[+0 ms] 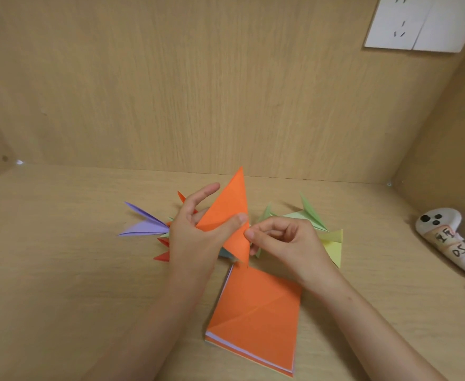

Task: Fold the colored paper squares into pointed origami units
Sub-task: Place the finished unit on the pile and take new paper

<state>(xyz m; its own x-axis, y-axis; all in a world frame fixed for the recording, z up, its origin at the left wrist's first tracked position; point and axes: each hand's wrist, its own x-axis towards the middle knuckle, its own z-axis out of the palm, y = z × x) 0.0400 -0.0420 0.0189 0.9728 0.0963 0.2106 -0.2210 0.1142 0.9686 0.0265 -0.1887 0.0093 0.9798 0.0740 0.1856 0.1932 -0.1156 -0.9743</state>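
We note the orange unit [227, 213] held above the paper stack [256, 312] on the bench [61, 270] — left hand [195, 237] clamps it between thumb and fingers, right hand [289, 243] pinches its edge, fingers curled.

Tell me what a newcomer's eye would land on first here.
The bright orange folded paper point stands out first, held upright at centre between the left hand and the right hand, which pinches its lower edge. Just below it, a stack of orange paper squares lies on the pale wooden desk. Behind the hands, finished units fan out: a purple folded paper unit on the left, a pale green folded paper unit on the right.
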